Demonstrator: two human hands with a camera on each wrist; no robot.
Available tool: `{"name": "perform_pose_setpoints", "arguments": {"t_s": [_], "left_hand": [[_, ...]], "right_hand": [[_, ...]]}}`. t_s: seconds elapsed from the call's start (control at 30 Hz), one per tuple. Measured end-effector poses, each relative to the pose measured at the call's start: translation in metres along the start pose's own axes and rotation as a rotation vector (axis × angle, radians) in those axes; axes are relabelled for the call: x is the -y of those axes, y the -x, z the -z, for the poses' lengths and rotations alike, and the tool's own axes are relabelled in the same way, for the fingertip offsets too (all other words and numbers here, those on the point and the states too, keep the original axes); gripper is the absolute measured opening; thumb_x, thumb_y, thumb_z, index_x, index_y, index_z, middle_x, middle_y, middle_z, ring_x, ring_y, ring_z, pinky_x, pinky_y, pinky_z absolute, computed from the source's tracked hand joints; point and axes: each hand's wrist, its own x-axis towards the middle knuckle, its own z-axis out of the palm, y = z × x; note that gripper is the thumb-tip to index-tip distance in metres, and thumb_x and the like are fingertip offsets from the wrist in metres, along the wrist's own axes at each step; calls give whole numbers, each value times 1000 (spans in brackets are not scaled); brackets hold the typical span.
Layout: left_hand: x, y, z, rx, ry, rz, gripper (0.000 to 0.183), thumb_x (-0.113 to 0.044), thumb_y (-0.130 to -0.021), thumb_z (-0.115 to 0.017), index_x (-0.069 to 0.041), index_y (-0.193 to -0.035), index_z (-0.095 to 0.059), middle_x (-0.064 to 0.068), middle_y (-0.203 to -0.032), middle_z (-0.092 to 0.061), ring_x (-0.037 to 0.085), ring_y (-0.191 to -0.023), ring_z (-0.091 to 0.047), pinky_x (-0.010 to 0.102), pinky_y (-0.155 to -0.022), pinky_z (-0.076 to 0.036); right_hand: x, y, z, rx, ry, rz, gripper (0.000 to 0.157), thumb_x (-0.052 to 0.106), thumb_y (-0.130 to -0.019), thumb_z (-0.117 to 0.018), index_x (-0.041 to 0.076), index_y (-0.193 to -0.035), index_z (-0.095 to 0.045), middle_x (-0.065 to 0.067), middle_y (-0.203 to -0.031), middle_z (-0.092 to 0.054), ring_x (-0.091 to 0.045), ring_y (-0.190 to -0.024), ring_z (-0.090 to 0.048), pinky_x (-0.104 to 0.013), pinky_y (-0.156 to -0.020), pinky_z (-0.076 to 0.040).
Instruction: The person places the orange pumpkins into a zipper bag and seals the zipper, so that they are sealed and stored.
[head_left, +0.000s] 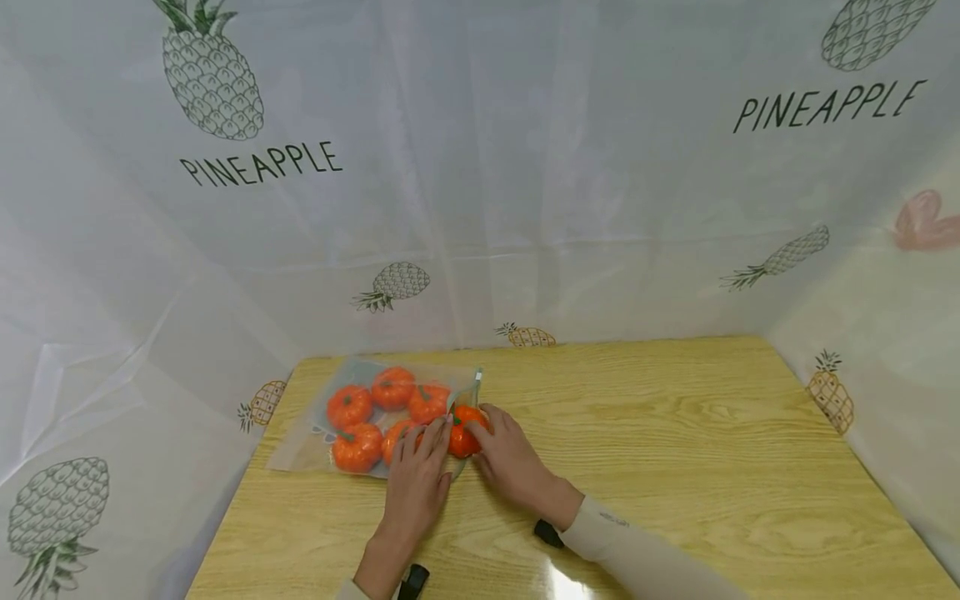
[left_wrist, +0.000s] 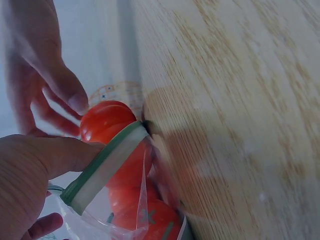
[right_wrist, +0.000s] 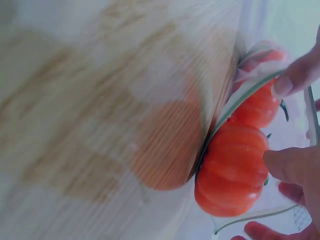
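Note:
A clear zip bag point(head_left: 300, 450) lies flat at the left of the table with several small orange pumpkins point(head_left: 349, 407) inside. My left hand point(head_left: 417, 483) is at the bag's mouth; its thumb point(left_wrist: 75, 157) presses the green zip edge point(left_wrist: 107, 162) in the left wrist view, fingers partly hidden behind. One more pumpkin point(head_left: 467, 432), glossy with a green stem, sits in the open mouth. Around its right side my right hand point(head_left: 521, 462) curls, thumb and fingers gripping it. In the right wrist view this pumpkin point(right_wrist: 232, 170) touches another just past the zip edge.
The wooden table point(head_left: 675, 450) stretches out to the right of the hands. A pale sheet point(head_left: 495, 183) printed with pineapples hangs behind the table and at both sides. Dark straps point(head_left: 549, 533) show at both wrists.

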Motion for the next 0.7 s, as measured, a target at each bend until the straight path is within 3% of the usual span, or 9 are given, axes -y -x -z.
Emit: {"name": "perform_pose_setpoints", "arguments": {"t_s": [0.2, 0.33, 0.7], "left_hand": [[0, 1, -3, -39, 3, -14, 94, -18, -64, -103, -6, -148, -62, 8, -144, -60, 34, -121, -57, 50, -98, -51], [0, 0, -2, -30, 7, -9, 95, -18, -65, -102, -6, -149, -61, 7, -145, -60, 34, -122, -56, 49, -99, -51], [-2, 0, 3, 6, 23, -6, 93, -19, -70, -100, -7, -152, -58, 8, -148, -59, 35, -127, -57, 53, -105, -50]], "right_hand": [[0, 2, 1, -6, 73, -87, 62, 27, -92, -84, -2, -138, -54, -23, -132, -58, -43, -121, -61, -55, -104, -52], [2, -2, -3, -20, 116, -110, 60, 31, -92, -84, -1, -136, -57, -18, -124, -63, -39, -115, -63, -53, -99, -55], [5, -22, -18, -1, 127, -176, 57, 37, -94, -81, 5, -135, -57, -13, -123, -65, -34, -112, -63, -50, -98, -55]]}}
